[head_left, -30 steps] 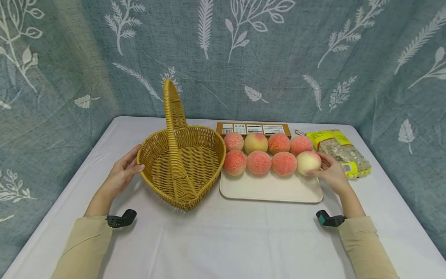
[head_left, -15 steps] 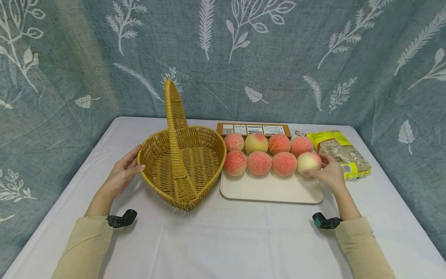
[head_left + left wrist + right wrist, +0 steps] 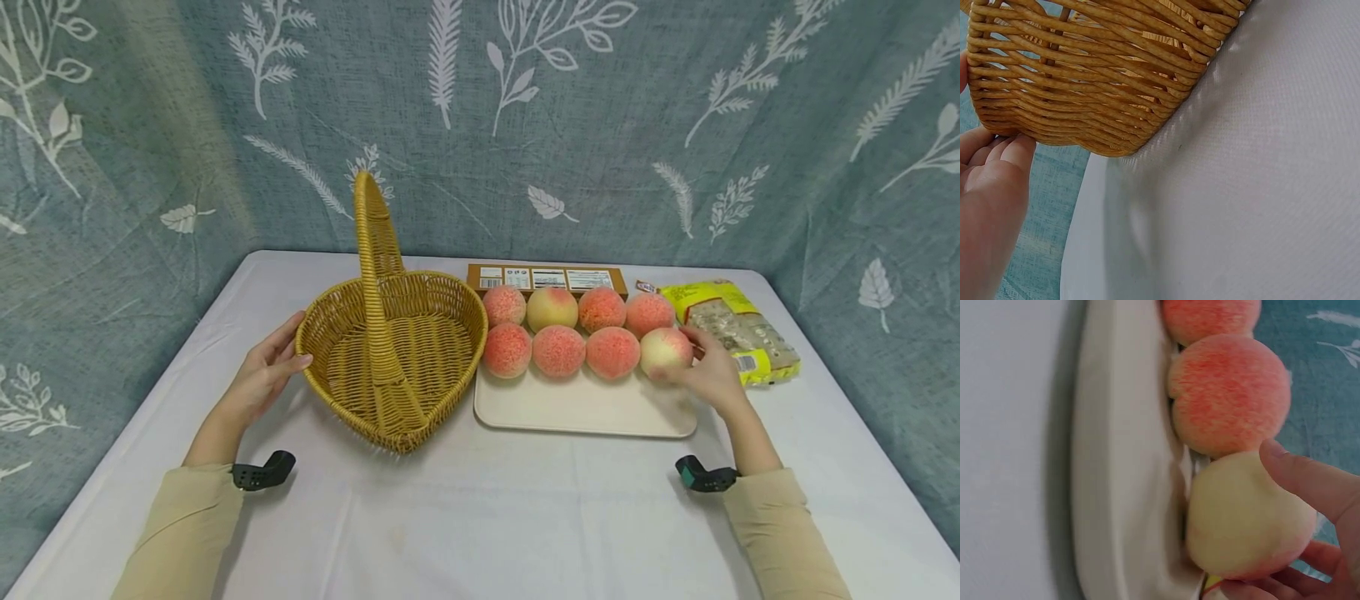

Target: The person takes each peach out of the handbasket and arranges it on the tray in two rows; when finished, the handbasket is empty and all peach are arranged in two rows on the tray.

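Note:
A brown heart-shaped wicker basket [image 3: 420, 350] with a tall arched handle stands at left-centre. My left hand [image 3: 258, 375] holds its left side, thumb at the rim and fingers against the outer wall; the left wrist view shows the fingertips touching the woven wall [image 3: 1079, 81]. Two rows of peaches sit on a cream tray [image 3: 585, 408]. My right hand [image 3: 712, 367] grips the pale yellow-and-pink peach [image 3: 663, 350] at the front row's right end. In the right wrist view, the thumb lies on one side of this peach [image 3: 1241, 512] and the fingers on the other; a red peach [image 3: 1232, 394] touches it.
A brown printed box [image 3: 547, 277] lies behind the peaches. To the right of the tray is a yellow bag [image 3: 738, 325] with a see-through front, and a small wrapped packet [image 3: 645, 285] lies near it. Patterned blue-green cloth hangs behind the white-covered table [image 3: 487, 517].
My right wrist has shifted slightly left, while the hand stays around the pale peach. The basket, the left hand and the other peaches look the same.

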A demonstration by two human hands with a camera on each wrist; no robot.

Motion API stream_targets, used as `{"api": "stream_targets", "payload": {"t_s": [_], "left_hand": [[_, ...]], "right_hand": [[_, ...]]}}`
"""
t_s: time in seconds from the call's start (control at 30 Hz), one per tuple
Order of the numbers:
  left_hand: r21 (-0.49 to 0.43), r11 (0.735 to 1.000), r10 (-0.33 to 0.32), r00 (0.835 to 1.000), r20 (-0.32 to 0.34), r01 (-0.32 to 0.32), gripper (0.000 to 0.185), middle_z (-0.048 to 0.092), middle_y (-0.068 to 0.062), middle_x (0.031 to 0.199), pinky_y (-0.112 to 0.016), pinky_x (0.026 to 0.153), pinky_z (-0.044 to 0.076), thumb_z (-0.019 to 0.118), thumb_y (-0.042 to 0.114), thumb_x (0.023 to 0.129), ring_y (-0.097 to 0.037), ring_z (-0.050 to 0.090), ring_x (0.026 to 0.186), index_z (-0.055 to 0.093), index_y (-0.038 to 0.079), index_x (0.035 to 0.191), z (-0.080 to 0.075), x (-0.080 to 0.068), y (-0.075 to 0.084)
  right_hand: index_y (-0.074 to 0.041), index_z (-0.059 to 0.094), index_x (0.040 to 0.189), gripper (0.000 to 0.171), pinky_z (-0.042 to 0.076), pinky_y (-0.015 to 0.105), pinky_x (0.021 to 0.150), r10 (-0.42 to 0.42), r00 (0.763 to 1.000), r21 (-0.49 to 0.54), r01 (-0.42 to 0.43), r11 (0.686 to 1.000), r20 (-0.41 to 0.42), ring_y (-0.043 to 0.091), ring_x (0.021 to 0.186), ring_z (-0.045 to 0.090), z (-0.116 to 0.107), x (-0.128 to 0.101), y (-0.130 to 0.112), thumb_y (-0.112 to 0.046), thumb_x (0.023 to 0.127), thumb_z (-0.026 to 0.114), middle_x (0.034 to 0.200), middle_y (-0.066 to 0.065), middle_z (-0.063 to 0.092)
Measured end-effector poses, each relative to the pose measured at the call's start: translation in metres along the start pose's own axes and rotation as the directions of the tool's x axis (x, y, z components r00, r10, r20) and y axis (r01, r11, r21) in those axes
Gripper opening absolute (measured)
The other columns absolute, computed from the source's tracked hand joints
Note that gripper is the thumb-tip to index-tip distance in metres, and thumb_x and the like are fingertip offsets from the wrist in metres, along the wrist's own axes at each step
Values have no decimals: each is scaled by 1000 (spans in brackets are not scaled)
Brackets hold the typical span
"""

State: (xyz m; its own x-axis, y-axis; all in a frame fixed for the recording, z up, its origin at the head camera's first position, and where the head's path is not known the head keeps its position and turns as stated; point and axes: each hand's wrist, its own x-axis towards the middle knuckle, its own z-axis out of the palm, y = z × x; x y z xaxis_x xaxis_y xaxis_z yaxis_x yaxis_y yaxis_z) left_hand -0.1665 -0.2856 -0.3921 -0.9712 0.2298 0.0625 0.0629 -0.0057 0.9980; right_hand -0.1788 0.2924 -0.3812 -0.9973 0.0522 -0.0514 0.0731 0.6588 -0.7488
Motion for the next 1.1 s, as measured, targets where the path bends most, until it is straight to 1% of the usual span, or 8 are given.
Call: {"api": "stream_targets", "payload": {"t_s": [0.13, 0.23, 0.3, 0.6, 0.73, 0.83, 0.93, 1.1], "left_hand": [[1, 1000, 4, 1000, 3, -4, 75, -7, -24, 159, -16, 110, 26, 47, -8, 95, -29, 3, 148, -2, -6, 152, 0, 0, 0], [2, 1000, 3, 1000, 1, -3, 75, -7, -23, 159, -16, 110, 26, 47, -8, 95, -29, 3, 148, -2, -5, 153, 0, 0, 1], [2, 1000, -1, 1000, -2, 1, 76, -7, -23, 159, -16, 111, 25, 47, -8, 95, -29, 3, 148, -2, -5, 153, 0, 0, 1], [3, 1000, -19, 1000, -9, 19, 76, -7, -22, 160, -17, 111, 24, 46, -9, 94, -28, 2, 148, -3, -4, 153, 0, -1, 2], [2, 1000, -17, 1000, -8, 17, 76, -7, -22, 160, -17, 111, 24, 47, -8, 95, -28, 2, 148, -2, -5, 153, 1, -1, 1], [-2, 1000, -15, 1000, -4, 15, 76, -7, -23, 159, -16, 110, 25, 47, -8, 95, -29, 2, 148, -3, -5, 152, 1, -1, 2], [-1, 1000, -22, 1000, 1, 22, 76, -8, -22, 159, -16, 110, 25, 47, -8, 95, -29, 1, 148, -3, -5, 152, 1, 0, 2], [50, 998, -45, 999, 12, 45, 77, -7, -22, 160, -16, 111, 24, 48, -5, 96, -29, 2, 148, -3, -4, 153, -2, 1, 5]], "right_hand": [[9, 22, 150, 93, 31, 58, 109, 34, 996, 39, -37, 999, 86, 50, 137, 28, -4, 2, 4, -21, 82, 78, 150, 33, 27], [7, 19, 151, 97, 29, 58, 110, 46, 992, 33, -50, 998, 114, 49, 139, 25, -4, 3, 6, -24, 81, 79, 152, 33, 24], [7, 19, 151, 98, 30, 57, 110, 44, 993, 23, -47, 999, 110, 49, 138, 25, -2, 3, 6, -25, 81, 80, 152, 33, 23], [9, 28, 148, 92, 34, 56, 108, 55, 998, -25, -54, 998, 13, 50, 134, 33, 3, 5, 1, -25, 80, 80, 148, 34, 32], [10, 29, 147, 90, 35, 56, 107, 55, 999, -44, -55, 998, -1, 50, 133, 34, 4, 6, 0, -23, 81, 79, 147, 35, 32], [10, 26, 148, 91, 33, 57, 108, 55, 998, -54, -54, 997, 12, 51, 134, 31, 4, 6, 0, -24, 82, 78, 148, 35, 30], [9, 21, 150, 92, 30, 58, 110, 69, 997, -53, -67, 996, 39, 51, 137, 26, 3, 6, 1, -35, 87, 72, 150, 35, 25], [6, 14, 153, 91, 24, 59, 112, 86, 995, -26, -85, 996, 52, 48, 141, 19, -3, 5, -2, -54, 95, 51, 154, 32, 19]]}}
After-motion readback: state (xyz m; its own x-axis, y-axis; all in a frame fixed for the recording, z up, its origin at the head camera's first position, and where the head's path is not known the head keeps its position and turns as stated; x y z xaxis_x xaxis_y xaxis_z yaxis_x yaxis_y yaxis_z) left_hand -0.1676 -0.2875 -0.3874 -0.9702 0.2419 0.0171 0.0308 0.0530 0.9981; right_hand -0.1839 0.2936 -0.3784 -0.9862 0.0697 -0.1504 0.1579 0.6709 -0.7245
